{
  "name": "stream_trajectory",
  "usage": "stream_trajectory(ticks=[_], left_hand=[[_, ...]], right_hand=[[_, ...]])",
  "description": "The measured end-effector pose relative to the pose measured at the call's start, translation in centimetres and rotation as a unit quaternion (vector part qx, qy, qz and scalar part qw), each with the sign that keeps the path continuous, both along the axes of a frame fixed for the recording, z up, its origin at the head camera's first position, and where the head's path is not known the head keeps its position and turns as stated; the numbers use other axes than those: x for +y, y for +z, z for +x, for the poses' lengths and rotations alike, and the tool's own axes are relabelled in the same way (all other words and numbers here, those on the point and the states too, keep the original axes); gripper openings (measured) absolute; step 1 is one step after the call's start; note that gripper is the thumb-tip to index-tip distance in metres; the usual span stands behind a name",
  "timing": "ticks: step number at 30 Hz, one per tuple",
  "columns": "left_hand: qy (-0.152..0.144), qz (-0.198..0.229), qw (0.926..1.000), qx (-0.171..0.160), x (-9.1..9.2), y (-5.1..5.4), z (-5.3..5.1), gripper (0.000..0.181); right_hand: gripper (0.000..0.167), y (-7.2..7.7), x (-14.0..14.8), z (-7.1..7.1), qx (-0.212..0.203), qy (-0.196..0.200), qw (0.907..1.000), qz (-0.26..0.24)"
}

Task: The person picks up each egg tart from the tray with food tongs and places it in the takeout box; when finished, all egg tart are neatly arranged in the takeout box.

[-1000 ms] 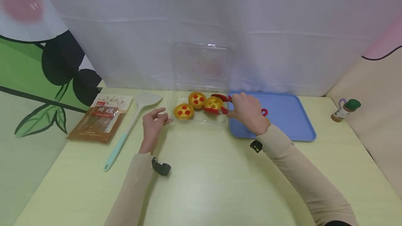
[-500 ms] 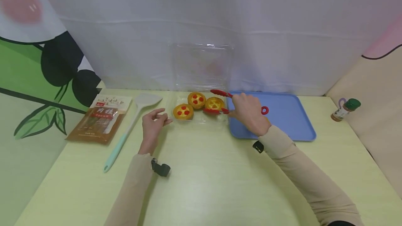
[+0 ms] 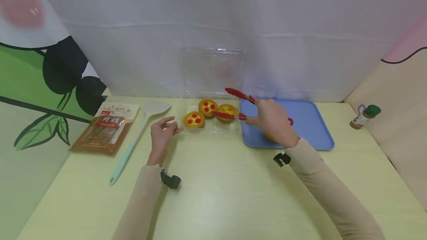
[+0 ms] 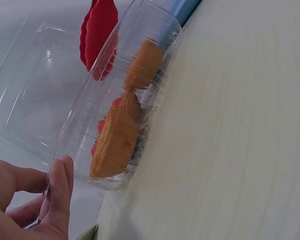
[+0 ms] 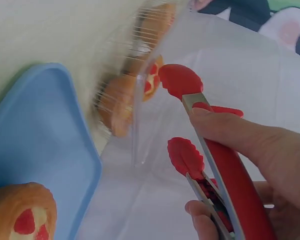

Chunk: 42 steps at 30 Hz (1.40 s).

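In the head view a clear hinged plastic container [image 3: 213,69] stands with its lid raised, and three small pizza-like tarts lie in its base: a left tart [image 3: 194,120], a back tart [image 3: 208,107] and a right tart [image 3: 228,109]. My left hand [image 3: 162,134] pinches the container's left rim between thumb and fingers, plain in the left wrist view. Red-tipped tongs [image 5: 230,180] are gripped in my right hand [image 3: 274,121]. Their tips are spread apart above the right tart, with nothing between them. One more tart [image 5: 35,212] sits on the blue tray [image 3: 310,121], partly hidden by my right hand.
Left of the container lie a spatula [image 3: 133,142] with a mint handle and a brown food packet [image 3: 105,127]. A small green-capped spice bottle [image 3: 365,117] stands near the table's right edge. Behind everything hangs a pale curtain [image 3: 146,47].
The tongs have spread from around the right tart and risen, moving slightly right with my right hand. That tart stays in the container. My left hand keeps its place on the rim.
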<state>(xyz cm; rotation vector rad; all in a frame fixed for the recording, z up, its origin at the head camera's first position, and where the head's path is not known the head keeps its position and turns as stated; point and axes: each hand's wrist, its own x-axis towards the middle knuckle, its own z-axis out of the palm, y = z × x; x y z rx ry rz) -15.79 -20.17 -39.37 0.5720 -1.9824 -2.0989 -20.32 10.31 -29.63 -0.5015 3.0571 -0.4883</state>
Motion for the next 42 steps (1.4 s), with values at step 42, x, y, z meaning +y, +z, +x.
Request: stream_trajectory(ticks=[42], left_hand=[[0.008, -0.011, 0.9999, -0.007, 0.0, -0.3, -0.3, 0.036]], right_hand=[[0.084, -2.9, 15.4, 5.5, -0.132, -0.092, 0.9861, -0.042]])
